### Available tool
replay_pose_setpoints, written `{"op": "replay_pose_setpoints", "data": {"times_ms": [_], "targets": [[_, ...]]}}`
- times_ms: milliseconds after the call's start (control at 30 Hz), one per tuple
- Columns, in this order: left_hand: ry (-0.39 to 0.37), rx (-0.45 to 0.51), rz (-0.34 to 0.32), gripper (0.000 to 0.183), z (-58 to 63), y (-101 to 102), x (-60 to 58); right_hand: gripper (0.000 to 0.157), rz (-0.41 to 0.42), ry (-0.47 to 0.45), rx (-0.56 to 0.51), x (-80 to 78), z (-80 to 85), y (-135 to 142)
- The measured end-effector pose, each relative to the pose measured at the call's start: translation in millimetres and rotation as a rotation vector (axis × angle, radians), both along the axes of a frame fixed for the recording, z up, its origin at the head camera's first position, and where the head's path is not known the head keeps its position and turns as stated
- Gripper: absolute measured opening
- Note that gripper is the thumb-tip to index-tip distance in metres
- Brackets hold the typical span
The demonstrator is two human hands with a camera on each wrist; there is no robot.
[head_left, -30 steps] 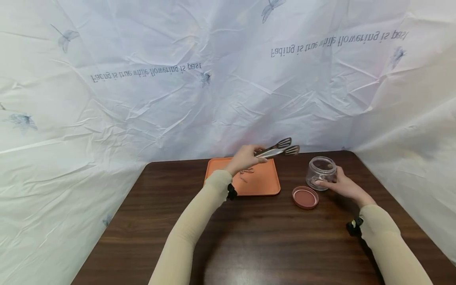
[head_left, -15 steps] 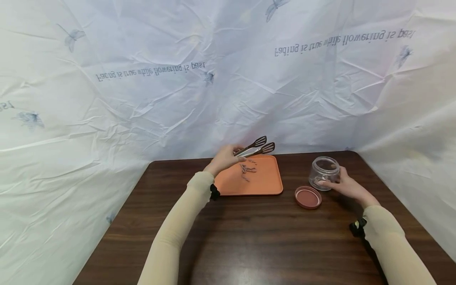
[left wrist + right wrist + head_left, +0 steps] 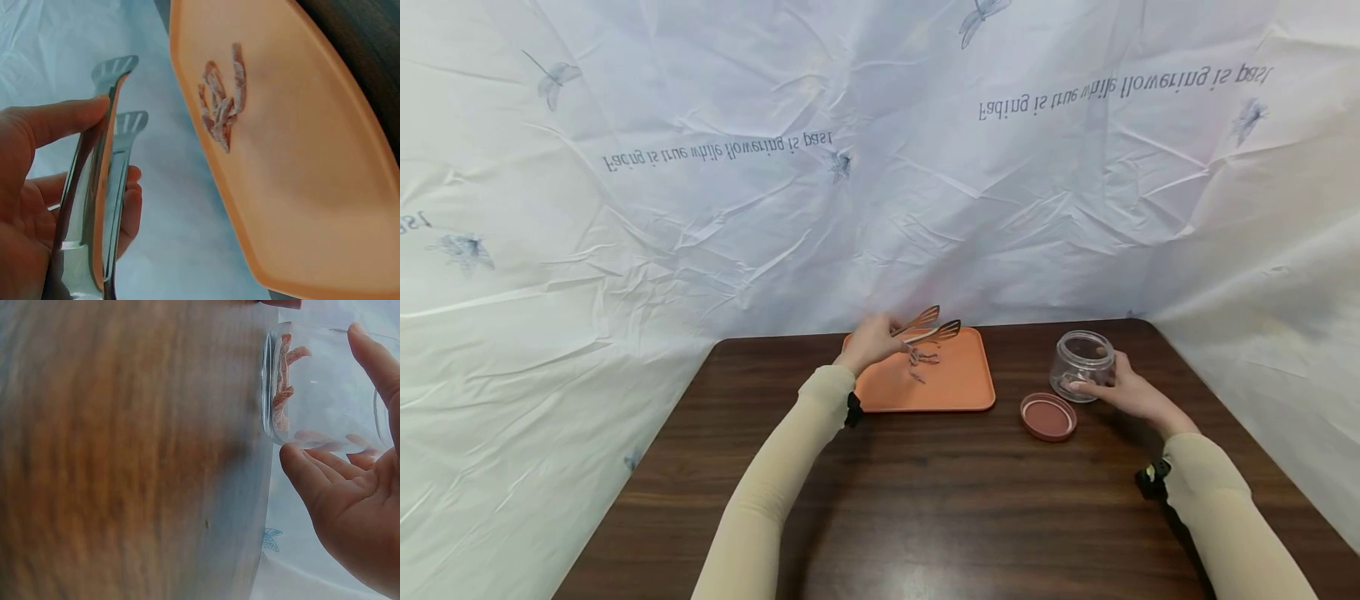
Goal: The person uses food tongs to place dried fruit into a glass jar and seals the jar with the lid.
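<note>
Metal tongs (image 3: 97, 200) are gripped in my left hand (image 3: 871, 342), their slotted heads spread apart with nothing between them. They hover over the back of an orange tray (image 3: 958, 383). Several brownish strips dusted with white (image 3: 225, 112) lie in a small heap on that tray, just below the heads in the head view. On the right, my right hand (image 3: 1138, 398) holds a clear, lidless jar (image 3: 1064, 367) upright, thumb and fingers round its side. A few similar strips (image 3: 281, 394) lie at the bottom of the jar in the right wrist view.
A round reddish-brown lid (image 3: 1048, 417) lies on the dark wooden table (image 3: 970, 500), in front of the jar and right of the tray. White printed fabric (image 3: 910, 208) hangs behind the table and along its sides.
My left hand has moved left with the tongs, from beyond the tray's right part to above the strips, and lowered slightly. My right hand still holds the jar in the same place.
</note>
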State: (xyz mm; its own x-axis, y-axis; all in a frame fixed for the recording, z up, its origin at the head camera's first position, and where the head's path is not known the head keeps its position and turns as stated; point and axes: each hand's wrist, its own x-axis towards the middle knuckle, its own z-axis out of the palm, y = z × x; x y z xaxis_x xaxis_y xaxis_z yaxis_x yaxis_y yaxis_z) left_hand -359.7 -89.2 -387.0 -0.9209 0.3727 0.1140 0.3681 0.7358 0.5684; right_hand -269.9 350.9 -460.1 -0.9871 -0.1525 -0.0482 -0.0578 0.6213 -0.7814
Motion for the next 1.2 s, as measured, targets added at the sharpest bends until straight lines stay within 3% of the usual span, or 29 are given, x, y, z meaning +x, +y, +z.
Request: {"op": "replay_pose_setpoints", "data": {"times_ms": [300,467,667,1033,1200], "targets": [[-0.087,-0.005,0.044,0.015,-5.6,4.1,-1.9,0.113,-0.007,-0.006,0.004,-0.1,1.1,0.0],[-0.136,-0.036,0.082,0.036,-9.6,7.5,-5.7,0.113,-0.009,-0.004,-0.003,-0.7,1.2,-0.5],[-0.157,-0.054,0.111,0.047,-11.5,10.7,-5.9,0.114,-0.014,-0.008,-0.005,-1.6,-0.9,0.1],[-0.206,-0.129,0.168,0.024,-14.0,17.2,-9.4,0.115,-0.016,-0.017,0.001,-1.0,0.5,-0.6],[-0.185,-0.115,0.167,0.02,-15.0,19.3,-5.8,0.115,-0.019,-0.013,-0.001,-0.9,0.4,-0.8]]}}
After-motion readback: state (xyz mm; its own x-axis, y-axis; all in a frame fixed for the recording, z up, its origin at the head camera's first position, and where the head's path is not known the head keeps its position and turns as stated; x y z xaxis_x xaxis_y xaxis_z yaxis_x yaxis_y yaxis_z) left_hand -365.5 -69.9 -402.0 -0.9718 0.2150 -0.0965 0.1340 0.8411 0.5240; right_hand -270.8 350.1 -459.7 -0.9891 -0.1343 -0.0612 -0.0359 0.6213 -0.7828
